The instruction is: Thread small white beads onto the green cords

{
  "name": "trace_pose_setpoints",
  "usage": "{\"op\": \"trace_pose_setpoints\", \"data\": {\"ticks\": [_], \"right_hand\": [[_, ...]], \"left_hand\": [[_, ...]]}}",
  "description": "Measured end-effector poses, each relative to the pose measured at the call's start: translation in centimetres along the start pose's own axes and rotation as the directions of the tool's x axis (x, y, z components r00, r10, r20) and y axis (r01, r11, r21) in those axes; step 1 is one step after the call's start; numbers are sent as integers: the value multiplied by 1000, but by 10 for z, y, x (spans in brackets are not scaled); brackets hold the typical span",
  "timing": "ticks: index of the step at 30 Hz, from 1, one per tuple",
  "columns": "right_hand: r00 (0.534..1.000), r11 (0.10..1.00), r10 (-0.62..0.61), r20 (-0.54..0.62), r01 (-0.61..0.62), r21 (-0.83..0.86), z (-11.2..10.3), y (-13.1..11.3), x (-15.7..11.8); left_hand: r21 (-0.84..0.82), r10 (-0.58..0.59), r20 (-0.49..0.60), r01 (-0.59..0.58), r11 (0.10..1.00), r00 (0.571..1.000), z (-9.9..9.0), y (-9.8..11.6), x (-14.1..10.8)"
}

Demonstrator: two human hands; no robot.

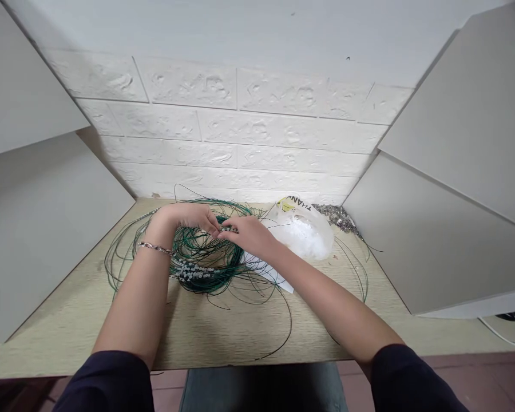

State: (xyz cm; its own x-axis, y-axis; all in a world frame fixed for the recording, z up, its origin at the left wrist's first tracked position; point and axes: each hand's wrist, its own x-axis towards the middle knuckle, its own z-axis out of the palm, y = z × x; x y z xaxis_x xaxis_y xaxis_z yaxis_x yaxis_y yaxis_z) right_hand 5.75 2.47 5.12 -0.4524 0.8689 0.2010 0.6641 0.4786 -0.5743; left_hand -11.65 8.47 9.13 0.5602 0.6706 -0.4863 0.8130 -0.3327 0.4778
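Observation:
A large tangled coil of green and black wire (236,260) lies on the table, with a bunch of small whitish beads or connectors (193,270) on its near left side. Over the coil's far part, my left hand (199,218) is bent at the wrist, its fingers closed in a pinch. Fingertip to fingertip with it, my right hand (249,234) comes in from the right, also pinching. Between the two sits a short piece of the wire with small pale bits on it; the fingers hide most of it.
A white plastic bag (304,232) with printed letters rests right of the coil. Behind it is a heap of small greyish pieces (337,217). White paper (268,272) lies partly under the wires. Pale panels (459,229) stand at both sides, and a white brick-patterned wall (240,123) closes the back.

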Motion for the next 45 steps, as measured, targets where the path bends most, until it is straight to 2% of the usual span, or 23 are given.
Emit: {"op": "trace_pose_setpoints", "data": {"ticks": [4, 10, 14, 18, 22, 26, 29, 32, 34, 36, 39, 43, 45], "right_hand": [[999, 980, -24, 22, 28, -198, 6, -12, 10], [995, 947, -95, -18, 85, -310, -5, -10, 6], [993, 937, -117, -16, 105, -334, -29, 6, -3], [988, 951, -157, -8, 149, -272, -53, 30, -14], [987, 962, -158, -39, 144, -234, -58, 54, -27], [988, 969, -127, -85, 105, -224, -50, 71, -34], [986, 969, -115, -119, 85, -233, -45, 78, -36], [983, 973, -126, -134, 97, -210, -44, 79, -37], [980, 976, -130, -149, 101, -192, -43, 78, -38], [977, 978, -128, -172, 96, -183, -43, 78, -39], [971, 981, -129, -204, 95, -167, -41, 82, -39], [967, 993, -89, -241, 67, -97, -36, 96, -38], [966, 997, -59, -252, 42, -71, -35, 108, -38]], "left_hand": [[-36, 15, 23, -14, 999, 1000, -1, -1, -2], [-209, 56, 35, -48, 977, 998, -5, -16, -8], [-245, 15, -18, -19, 969, 1000, -7, -27, -11], [-256, 3, -47, -15, 967, 999, -7, -31, -12], [-223, 8, -15, -11, 975, 1000, -6, -28, -6], [-71, -42, 18, 43, 997, 999, -2, -16, 3], [87, -76, -67, 82, 993, 995, 5, 7, 10], [185, 111, -146, -83, 979, 983, 19, 38, 19], [232, 213, -219, -161, 959, 952, 30, 57, 28], [191, 229, -243, -185, 964, 942, 42, 70, 37], [132, 201, -258, -172, 976, 945, 54, 77, 49], [248, 254, -367, -169, 954, 895, 62, 74, 62], [290, 261, -374, -155, 944, 890, 63, 71, 66]]}}
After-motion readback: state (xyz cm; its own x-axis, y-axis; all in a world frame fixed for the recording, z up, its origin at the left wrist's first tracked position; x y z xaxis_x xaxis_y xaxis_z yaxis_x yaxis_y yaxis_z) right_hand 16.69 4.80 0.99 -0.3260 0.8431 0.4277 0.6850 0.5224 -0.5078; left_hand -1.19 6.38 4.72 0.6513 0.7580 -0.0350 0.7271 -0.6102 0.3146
